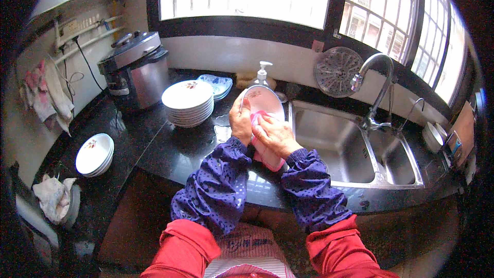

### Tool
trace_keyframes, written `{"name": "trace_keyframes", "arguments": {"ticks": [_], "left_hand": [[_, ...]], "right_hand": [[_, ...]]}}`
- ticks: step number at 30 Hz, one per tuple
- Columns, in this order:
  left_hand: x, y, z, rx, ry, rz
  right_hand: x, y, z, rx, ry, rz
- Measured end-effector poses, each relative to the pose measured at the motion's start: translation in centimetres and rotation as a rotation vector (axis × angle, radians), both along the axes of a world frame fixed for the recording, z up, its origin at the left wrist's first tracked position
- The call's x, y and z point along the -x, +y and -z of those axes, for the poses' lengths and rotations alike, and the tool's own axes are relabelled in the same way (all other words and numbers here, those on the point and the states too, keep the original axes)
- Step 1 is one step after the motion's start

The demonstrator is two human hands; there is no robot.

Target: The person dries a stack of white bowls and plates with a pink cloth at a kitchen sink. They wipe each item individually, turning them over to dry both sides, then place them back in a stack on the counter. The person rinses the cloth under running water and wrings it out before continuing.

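Observation:
In front of me, my left hand (241, 117) grips the rim of a white plate (272, 98) with a floral print, holding it tilted above the counter. My right hand (276, 133) presses a pink cloth (266, 154) against the plate's inner face, and the cloth's lower end hangs below the hand. A tall stack of white plates (188, 102) stands to the left of my left hand. Behind it is a smaller pile of blue-patterned square dishes (218, 85). Several white bowls (94, 154) are stacked farther left.
A double steel sink (328, 139) with a curved faucet (386, 69) lies right. Behind the plate stands a pump bottle (262, 73). An electric cooker (135, 73) occupies the back left. A cloth (54, 197) lies over a container at far left. A round steel rack (337, 71) leans on the wall.

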State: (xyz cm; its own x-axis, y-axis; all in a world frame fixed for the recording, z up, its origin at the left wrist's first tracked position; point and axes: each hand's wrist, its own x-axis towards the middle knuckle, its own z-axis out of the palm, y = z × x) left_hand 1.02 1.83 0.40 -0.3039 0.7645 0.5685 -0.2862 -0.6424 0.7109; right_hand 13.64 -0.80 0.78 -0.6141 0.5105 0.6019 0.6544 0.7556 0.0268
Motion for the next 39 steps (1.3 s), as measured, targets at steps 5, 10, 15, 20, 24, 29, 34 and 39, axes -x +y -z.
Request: {"name": "trace_keyframes", "arguments": {"ticks": [5,10,15,20,24,29,34,39], "left_hand": [[1.1,-0.3,-0.3,0.021,-0.079,-0.051],[1.3,0.0,-0.2,0.057,-0.161,0.063],[0.9,0.2,-0.1,0.069,-0.202,0.126],[-0.7,-0.5,-0.1,-0.014,-0.042,0.193],[0.2,0.6,0.7,0.085,-0.076,0.07],[1.1,1.1,0.5,0.09,-0.23,0.077],[2.1,1.5,0.0,0.057,-0.368,0.012],[2.1,1.2,-0.2,0.084,-0.41,0.155]], "right_hand": [[0.3,-2.0,-1.5,0.343,0.281,-0.023],[-0.3,-0.8,-1.5,0.915,0.796,-0.348],[0.1,-0.9,-2.4,0.844,1.238,-0.341],[0.7,-0.6,-1.1,0.976,0.87,-0.198],[0.8,-1.4,-0.7,0.626,0.407,-0.17],[0.0,-0.9,-1.3,0.693,0.508,-0.089],[-2.4,1.7,-0.4,0.795,1.074,-0.11],[-4.9,5.2,2.2,0.935,1.479,-0.328]]}}
